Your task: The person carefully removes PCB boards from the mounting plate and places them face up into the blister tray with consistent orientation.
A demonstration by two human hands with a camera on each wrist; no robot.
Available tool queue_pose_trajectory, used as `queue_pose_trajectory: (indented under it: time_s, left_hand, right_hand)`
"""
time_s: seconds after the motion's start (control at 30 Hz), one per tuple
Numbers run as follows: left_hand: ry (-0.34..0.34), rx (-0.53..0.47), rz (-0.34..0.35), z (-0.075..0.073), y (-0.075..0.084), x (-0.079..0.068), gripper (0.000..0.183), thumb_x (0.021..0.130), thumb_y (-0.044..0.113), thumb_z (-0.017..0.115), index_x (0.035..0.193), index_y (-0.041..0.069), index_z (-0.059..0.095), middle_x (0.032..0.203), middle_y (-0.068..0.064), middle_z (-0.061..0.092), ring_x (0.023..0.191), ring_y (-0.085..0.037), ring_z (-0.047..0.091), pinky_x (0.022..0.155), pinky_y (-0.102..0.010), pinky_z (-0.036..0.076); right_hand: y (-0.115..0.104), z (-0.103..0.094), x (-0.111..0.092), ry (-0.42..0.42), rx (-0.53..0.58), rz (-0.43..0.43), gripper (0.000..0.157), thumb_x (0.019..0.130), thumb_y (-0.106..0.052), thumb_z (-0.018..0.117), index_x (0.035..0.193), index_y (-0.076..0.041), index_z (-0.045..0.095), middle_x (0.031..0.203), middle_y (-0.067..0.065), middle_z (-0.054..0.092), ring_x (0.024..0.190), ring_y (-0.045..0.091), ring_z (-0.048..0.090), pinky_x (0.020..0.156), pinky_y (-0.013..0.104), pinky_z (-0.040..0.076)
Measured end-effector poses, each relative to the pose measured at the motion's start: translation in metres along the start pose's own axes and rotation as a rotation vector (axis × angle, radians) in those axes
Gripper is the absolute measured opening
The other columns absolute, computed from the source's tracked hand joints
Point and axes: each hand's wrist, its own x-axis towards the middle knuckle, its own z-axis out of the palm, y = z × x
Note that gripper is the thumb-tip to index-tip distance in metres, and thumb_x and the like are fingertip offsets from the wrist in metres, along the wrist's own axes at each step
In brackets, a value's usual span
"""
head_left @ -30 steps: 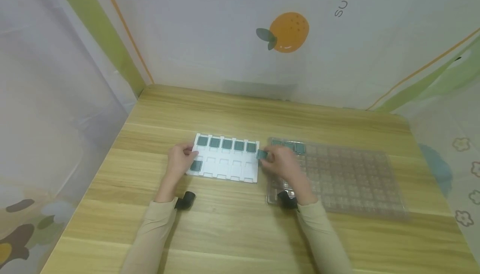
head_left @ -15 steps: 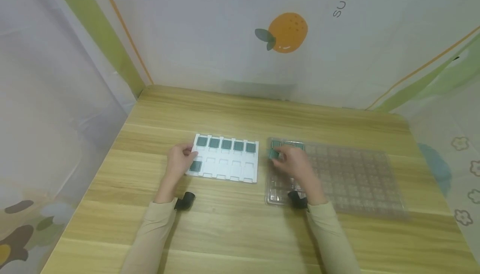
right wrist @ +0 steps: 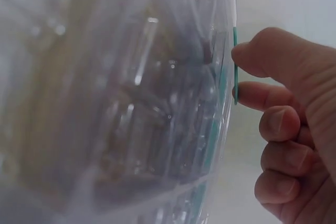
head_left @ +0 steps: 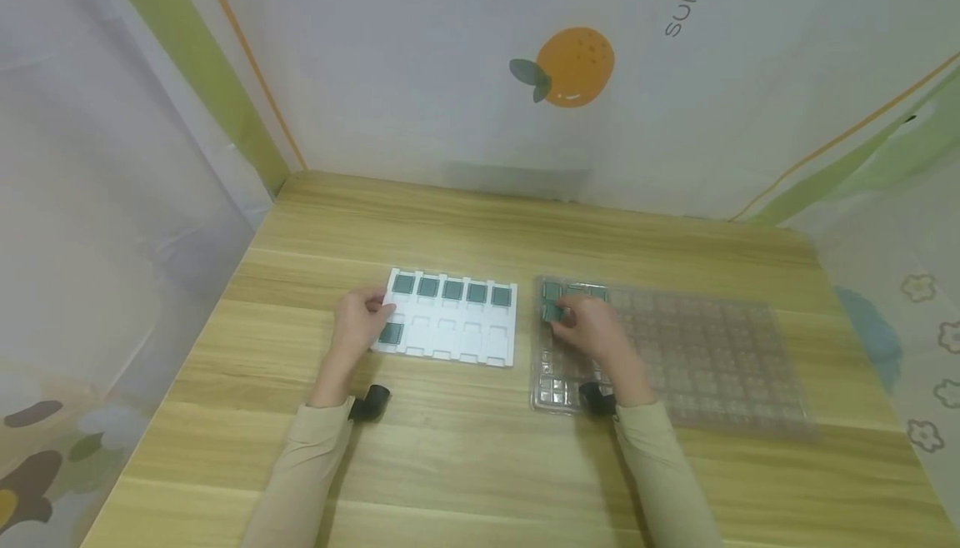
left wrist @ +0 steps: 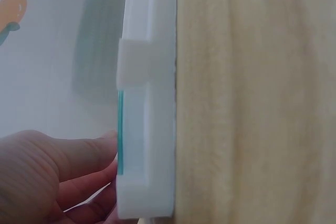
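Across the table [head_left: 450, 473], the left hand [head_left: 358, 323] is gripping the white tray [head_left: 447, 336], six chips [head_left: 452, 290] seemingly remaining, the right hand [head_left: 595, 330] pinching the clear tray's [head_left: 705, 348] fourth chip [head_left: 551, 313].

Your right hand [head_left: 596, 327] covers part of its green chip [head_left: 551, 312] and of the clear tray [head_left: 712, 356], blurred in the right wrist view. The white tray [head_left: 459, 320] hides some fingertips of your left hand [head_left: 358, 325]. The head view's near edge crops both your sleeves [head_left: 296, 469].
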Motion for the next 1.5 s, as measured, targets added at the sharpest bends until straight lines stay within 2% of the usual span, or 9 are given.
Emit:
queue_pose_trajectory:
  time_s: [0.17, 0.4, 1.0, 1.13, 1.3, 1.5]
  left_hand:
    - [-0.001, -0.001, -0.001, 0.000, 0.001, 0.000, 0.030, 0.085, -0.002, 0.062, 0.112, -0.015, 0.059, 0.101, -0.030, 0.063, 0.092, -0.038, 0.062, 0.079, -0.044, 0.055]
    - [0.013, 0.009, 0.023, 0.000, 0.000, 0.000, 0.030, 0.084, -0.003, 0.063, 0.111, -0.016, 0.059, 0.099, -0.031, 0.063, 0.089, -0.039, 0.063, 0.077, -0.044, 0.055]
    - [0.006, 0.011, 0.012, 0.000, 0.000, 0.001, 0.029, 0.085, -0.001, 0.063, 0.111, -0.015, 0.060, 0.100, -0.030, 0.063, 0.089, -0.038, 0.063, 0.077, -0.044, 0.055]
    - [-0.001, 0.006, 0.012, 0.000, 0.000, 0.002, 0.030, 0.085, -0.002, 0.063, 0.112, -0.015, 0.059, 0.101, -0.031, 0.063, 0.090, -0.038, 0.063, 0.078, -0.044, 0.055]
    - [-0.001, 0.003, 0.011, 0.000, -0.001, 0.002, 0.031, 0.085, -0.002, 0.063, 0.112, -0.015, 0.059, 0.101, -0.031, 0.063, 0.090, -0.038, 0.063, 0.078, -0.044, 0.055]
    - [0.003, 0.005, 0.013, 0.001, -0.002, 0.002, 0.031, 0.085, -0.002, 0.063, 0.112, -0.015, 0.059, 0.100, -0.031, 0.063, 0.090, -0.038, 0.063, 0.077, -0.044, 0.055]
  right_hand:
    - [-0.001, 0.001, 0.002, -0.013, -0.026, 0.012, 0.034, 0.077, -0.014, 0.074, 0.105, 0.004, 0.066, 0.082, 0.012, 0.068, 0.066, 0.018, 0.060, 0.060, 0.030, 0.054]
    - [0.000, 0.003, 0.003, 0.009, -0.072, -0.015, 0.032, 0.076, -0.013, 0.075, 0.102, 0.003, 0.067, 0.078, 0.009, 0.066, 0.062, 0.016, 0.056, 0.056, 0.029, 0.051]
    - [0.002, 0.005, 0.003, -0.015, -0.062, 0.008, 0.030, 0.079, -0.013, 0.073, 0.104, 0.002, 0.067, 0.087, 0.013, 0.068, 0.070, 0.019, 0.061, 0.062, 0.032, 0.054]
    - [0.001, 0.004, 0.003, -0.010, -0.049, 0.008, 0.029, 0.079, -0.013, 0.073, 0.104, 0.002, 0.067, 0.080, 0.010, 0.067, 0.064, 0.016, 0.058, 0.057, 0.029, 0.052]
    - [-0.004, 0.000, 0.003, -0.020, -0.026, 0.030, 0.029, 0.081, -0.014, 0.072, 0.105, 0.001, 0.067, 0.066, 0.002, 0.058, 0.054, 0.011, 0.047, 0.047, 0.023, 0.042]
    - [-0.013, -0.004, 0.002, -0.016, 0.006, 0.041, 0.029, 0.082, -0.014, 0.071, 0.106, 0.001, 0.067, 0.060, 0.000, 0.051, 0.049, 0.010, 0.042, 0.045, 0.024, 0.038]
